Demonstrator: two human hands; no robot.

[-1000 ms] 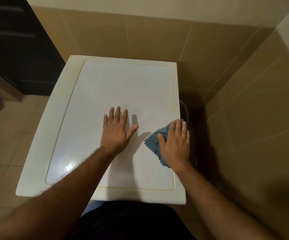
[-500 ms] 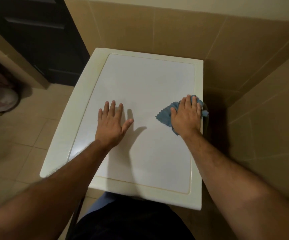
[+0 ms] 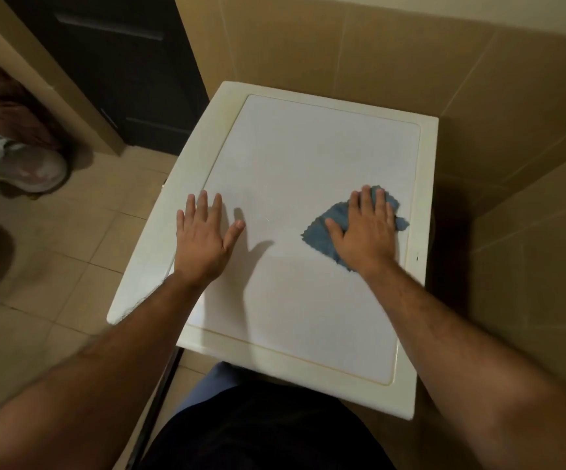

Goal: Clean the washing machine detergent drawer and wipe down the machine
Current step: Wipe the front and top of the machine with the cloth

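Note:
I look down on the white top of the washing machine (image 3: 295, 157), which has a cream rim. My left hand (image 3: 203, 239) lies flat on the left part of the top, fingers straight and spread. My right hand (image 3: 362, 232) presses flat on a blue cloth (image 3: 318, 237) near the right edge of the top; the cloth's corners stick out on both sides of the hand. The detergent drawer and the machine's front are hidden below the top.
Brown tiled walls (image 3: 529, 232) close in behind and to the right of the machine. A dark door (image 3: 122, 62) stands at the back left. On the beige tiled floor (image 3: 54, 266) at left sits a white bag or bin (image 3: 20, 161) under dark fabric.
My right hand has slid the blue cloth away from me along the right side of the top, then slightly inward. My left hand stays flat in place. The view has shifted left.

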